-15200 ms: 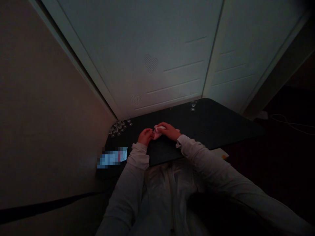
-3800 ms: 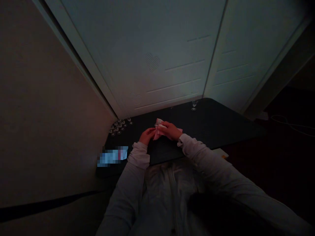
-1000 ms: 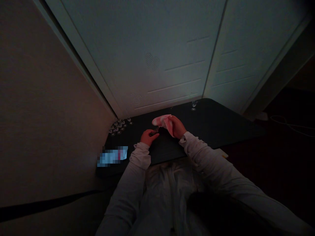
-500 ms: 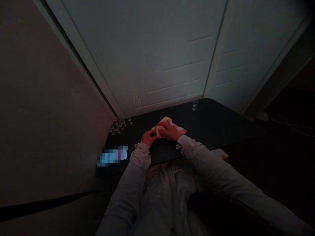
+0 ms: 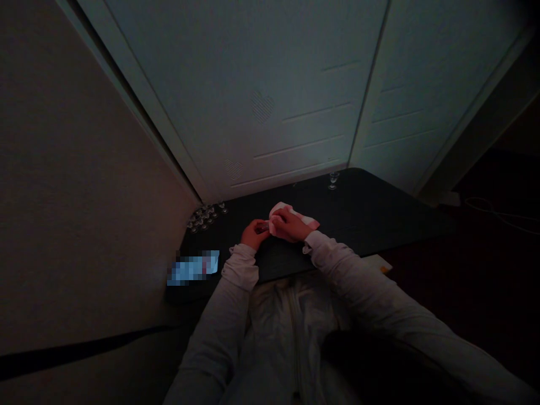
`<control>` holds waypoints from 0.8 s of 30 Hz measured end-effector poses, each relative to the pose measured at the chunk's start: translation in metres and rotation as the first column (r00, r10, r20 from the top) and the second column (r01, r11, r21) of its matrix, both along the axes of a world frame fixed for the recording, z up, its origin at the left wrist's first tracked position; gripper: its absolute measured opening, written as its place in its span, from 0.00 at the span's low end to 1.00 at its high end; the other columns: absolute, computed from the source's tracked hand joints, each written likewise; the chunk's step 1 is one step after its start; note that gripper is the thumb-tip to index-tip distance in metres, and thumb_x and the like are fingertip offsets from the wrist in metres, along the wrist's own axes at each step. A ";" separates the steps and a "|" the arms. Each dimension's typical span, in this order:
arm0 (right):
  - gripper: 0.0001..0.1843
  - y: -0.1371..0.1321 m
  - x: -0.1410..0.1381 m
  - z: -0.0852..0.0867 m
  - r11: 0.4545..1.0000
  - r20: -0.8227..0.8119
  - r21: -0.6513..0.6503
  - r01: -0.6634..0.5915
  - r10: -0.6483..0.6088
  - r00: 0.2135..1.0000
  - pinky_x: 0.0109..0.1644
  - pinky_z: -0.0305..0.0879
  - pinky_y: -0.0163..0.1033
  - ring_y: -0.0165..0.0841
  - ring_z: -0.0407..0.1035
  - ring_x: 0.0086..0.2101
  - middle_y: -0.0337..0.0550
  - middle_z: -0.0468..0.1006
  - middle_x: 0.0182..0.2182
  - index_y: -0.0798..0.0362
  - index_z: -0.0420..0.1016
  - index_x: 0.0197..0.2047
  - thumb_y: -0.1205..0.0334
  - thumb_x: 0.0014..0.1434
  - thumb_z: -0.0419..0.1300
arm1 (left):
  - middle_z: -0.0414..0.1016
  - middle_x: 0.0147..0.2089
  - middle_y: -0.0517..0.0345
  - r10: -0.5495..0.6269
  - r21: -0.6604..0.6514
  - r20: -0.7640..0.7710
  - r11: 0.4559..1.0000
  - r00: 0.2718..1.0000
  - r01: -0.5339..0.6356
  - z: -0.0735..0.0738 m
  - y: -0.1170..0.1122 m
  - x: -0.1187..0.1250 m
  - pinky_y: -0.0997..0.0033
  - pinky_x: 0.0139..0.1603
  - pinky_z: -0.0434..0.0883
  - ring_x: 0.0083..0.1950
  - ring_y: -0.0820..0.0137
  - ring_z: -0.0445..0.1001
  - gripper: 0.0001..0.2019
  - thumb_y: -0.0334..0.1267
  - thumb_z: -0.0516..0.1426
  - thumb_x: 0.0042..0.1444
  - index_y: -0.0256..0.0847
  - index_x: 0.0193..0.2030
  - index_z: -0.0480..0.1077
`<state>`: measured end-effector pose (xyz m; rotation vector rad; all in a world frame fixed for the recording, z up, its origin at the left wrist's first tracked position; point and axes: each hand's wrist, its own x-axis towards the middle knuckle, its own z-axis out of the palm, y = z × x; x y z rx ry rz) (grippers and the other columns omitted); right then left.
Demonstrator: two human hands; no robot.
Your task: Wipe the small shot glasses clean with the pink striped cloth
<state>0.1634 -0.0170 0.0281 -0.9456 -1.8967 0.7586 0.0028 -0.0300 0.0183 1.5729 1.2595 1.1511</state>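
Over the dark table (image 5: 350,219), my right hand (image 5: 294,226) is closed on a pink and white cloth (image 5: 279,209), whose loose corner hangs out to the right. Facing it, my left hand (image 5: 253,235) pinches a small clear glass (image 5: 264,226). The cloth covers the far end of that glass, so only a short part shows between the two hands. One small stemmed glass (image 5: 333,180) stands upright near the table's back edge, right of my hands. At the back left corner several more stemmed glasses (image 5: 202,218) stand close together.
A bright phone-like screen (image 5: 194,268), blurred out, lies at the table's left front. White panels (image 5: 253,67) with heart patterns rise behind the table, and a wall (image 5: 105,225) runs along its left. A pale box-like thing (image 5: 375,262) sits under the front edge.
The cloth has been drawn a little to the right and bunched around my right fingers. More of the clear glass now shows at my left fingertips.
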 end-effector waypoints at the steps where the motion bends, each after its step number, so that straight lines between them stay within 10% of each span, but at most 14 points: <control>1: 0.12 0.000 0.000 0.000 1.000 -0.006 0.003 -0.001 0.001 1.000 0.44 0.55 0.35 0.29 0.60 0.37 0.40 0.67 0.34 0.54 0.66 0.37 0.60 0.51 0.47 | 0.71 0.34 0.55 0.006 -0.018 0.018 1.000 1.000 -0.005 0.001 0.000 0.000 0.65 0.41 0.64 0.36 0.71 0.69 0.18 0.32 0.60 0.33 0.36 0.35 0.63; 24: 0.09 -0.005 0.001 0.006 1.000 0.109 -0.014 0.007 -0.005 0.994 0.40 0.56 0.36 0.30 0.61 0.34 0.40 0.68 0.31 0.53 0.68 0.33 0.64 0.49 0.48 | 0.70 0.33 0.57 0.092 0.030 -0.049 0.995 0.995 -0.090 -0.001 0.006 -0.007 0.69 0.40 0.64 0.36 0.72 0.67 0.16 0.37 0.60 0.35 0.38 0.34 0.68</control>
